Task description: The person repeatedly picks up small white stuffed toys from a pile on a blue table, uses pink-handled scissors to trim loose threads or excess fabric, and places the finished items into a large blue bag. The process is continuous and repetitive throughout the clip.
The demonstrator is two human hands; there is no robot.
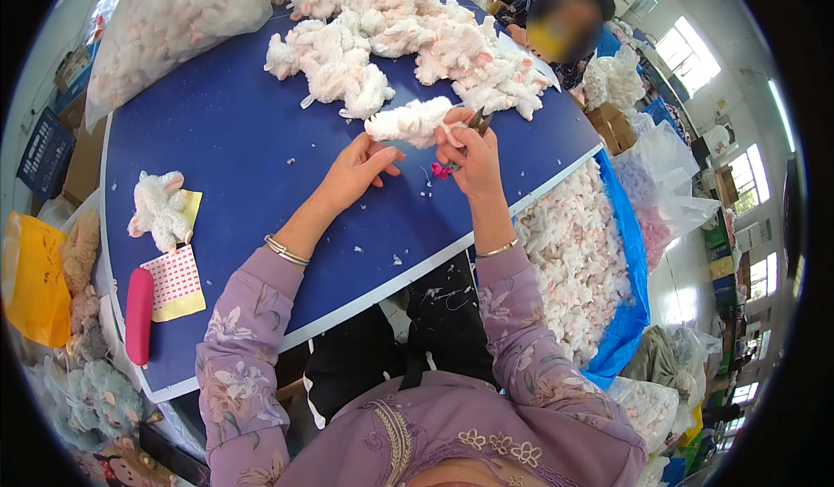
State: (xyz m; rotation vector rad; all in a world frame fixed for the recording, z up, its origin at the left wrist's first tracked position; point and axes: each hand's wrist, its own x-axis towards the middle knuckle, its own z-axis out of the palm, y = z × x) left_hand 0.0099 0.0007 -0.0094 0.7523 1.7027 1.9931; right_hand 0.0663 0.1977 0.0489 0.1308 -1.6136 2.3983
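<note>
A small white plush toy (408,123) is stretched sideways between my hands above the blue table. My left hand (358,172) is at its left end, fingers loosely curled against the underside. My right hand (472,159) pinches the toy's pinkish right end and also holds a pair of snips (479,120), their dark tips pointing up past the fingers. Something bright pink (440,171) shows below that hand; whether it belongs to the snips I cannot tell. Just beyond lies a heap of similar white plush toys (334,61).
A bulging clear bag (178,31) of plush pieces stands far left. Nearer lie one plush toy (159,211), a sticker sheet (174,280) and a pink case (139,316). Right of the table (252,152), a blue-edged sack (573,261) holds plush pieces. A co-worker (560,31) sits far right.
</note>
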